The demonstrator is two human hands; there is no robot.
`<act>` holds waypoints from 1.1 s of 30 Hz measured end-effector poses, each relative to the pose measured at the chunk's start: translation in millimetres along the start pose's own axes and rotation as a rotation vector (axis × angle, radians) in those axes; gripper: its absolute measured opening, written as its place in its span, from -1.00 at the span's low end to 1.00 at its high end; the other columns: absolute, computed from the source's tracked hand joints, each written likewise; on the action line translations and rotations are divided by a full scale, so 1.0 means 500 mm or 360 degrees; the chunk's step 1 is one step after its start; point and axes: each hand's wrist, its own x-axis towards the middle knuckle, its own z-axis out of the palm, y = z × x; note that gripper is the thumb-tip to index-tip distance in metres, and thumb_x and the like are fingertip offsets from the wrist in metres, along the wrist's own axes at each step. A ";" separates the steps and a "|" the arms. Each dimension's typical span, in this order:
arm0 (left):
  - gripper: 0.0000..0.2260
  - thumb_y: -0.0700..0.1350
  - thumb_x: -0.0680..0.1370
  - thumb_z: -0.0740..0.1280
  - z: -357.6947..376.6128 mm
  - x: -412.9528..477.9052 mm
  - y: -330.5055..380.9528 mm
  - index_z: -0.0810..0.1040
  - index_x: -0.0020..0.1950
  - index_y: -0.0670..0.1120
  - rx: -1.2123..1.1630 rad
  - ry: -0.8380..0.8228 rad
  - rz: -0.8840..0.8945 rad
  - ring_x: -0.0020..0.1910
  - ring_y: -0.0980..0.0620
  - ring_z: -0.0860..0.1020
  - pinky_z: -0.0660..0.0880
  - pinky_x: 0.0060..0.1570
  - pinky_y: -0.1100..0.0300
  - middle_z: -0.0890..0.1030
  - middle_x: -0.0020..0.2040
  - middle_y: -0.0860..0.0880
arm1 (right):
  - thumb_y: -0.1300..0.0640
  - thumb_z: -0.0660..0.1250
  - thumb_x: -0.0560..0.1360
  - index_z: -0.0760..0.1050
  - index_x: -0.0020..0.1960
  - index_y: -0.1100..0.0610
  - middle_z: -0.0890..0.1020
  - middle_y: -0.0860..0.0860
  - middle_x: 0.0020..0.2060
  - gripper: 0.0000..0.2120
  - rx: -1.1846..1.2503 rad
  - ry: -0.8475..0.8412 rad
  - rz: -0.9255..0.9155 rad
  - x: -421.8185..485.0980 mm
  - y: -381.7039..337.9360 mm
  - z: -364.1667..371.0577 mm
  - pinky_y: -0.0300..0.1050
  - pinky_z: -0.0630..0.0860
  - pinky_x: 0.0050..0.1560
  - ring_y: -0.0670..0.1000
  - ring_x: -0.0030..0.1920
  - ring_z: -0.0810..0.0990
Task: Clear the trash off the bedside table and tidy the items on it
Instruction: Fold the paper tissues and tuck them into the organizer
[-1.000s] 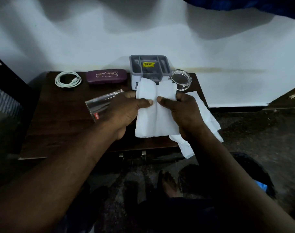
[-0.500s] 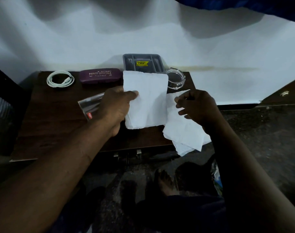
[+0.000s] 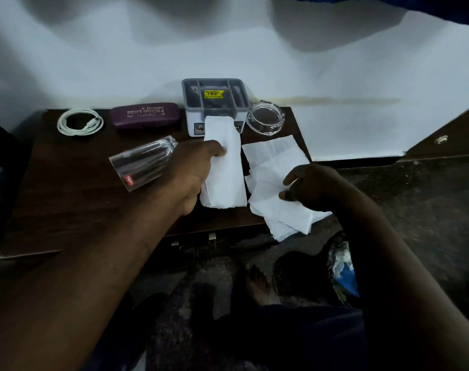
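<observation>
My left hand (image 3: 193,172) grips a folded white tissue (image 3: 224,167) that hangs above the middle of the dark wooden bedside table (image 3: 67,199). To its right, my right hand (image 3: 311,187) pinches the edge of a loose pile of white tissues (image 3: 274,183) at the table's right front corner; part of the pile hangs over the edge. A clear drinking glass (image 3: 142,162) lies on its side just left of my left hand.
Along the table's back edge sit a coiled white cable (image 3: 79,121), a purple spectacle case (image 3: 145,115), a grey-lidded box (image 3: 214,103) and a clear glass dish (image 3: 266,120). A bag with trash (image 3: 343,269) stands on the floor by my foot (image 3: 257,285).
My hands parted. The left kept the folded tissue, which now hangs narrower. The right let it go and moved down right onto the loose tissue pile.
</observation>
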 end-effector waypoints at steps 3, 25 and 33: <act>-0.85 -0.13 0.44 0.42 0.016 -0.005 -0.002 0.71 -0.03 -0.11 -0.0058 -0.0059 -0.0027 -0.07 -0.12 0.68 0.60 0.15 -0.15 0.75 -0.05 -0.09 | 0.04 0.57 0.48 0.60 0.05 -0.06 0.70 -0.04 -0.05 -0.80 0.0075 0.0020 -0.0020 -0.003 0.004 -0.006 -0.25 0.47 -0.28 -0.12 -0.13 0.64; -0.83 -0.02 0.36 0.40 0.029 -0.006 0.013 0.68 -0.13 -0.06 0.0203 0.0260 0.0246 -0.06 -0.06 0.69 0.60 0.08 -0.05 0.74 -0.09 0.01 | -0.02 0.47 0.47 0.54 0.16 0.06 0.63 0.02 0.07 -0.68 -0.0399 0.0127 -0.0323 -0.032 -0.075 0.079 -0.03 0.54 -0.02 0.11 0.07 0.61; -0.88 -0.16 0.54 0.37 0.006 -0.008 0.023 0.65 -0.12 -0.19 0.0339 0.0417 0.0450 -0.29 0.10 0.60 0.50 -0.21 0.20 0.67 -0.27 0.06 | -0.18 0.57 0.39 0.46 0.01 -0.02 0.57 -0.04 -0.15 -0.59 -0.0218 0.0199 -0.0274 -0.024 -0.077 0.075 -0.03 0.53 -0.08 0.09 -0.04 0.59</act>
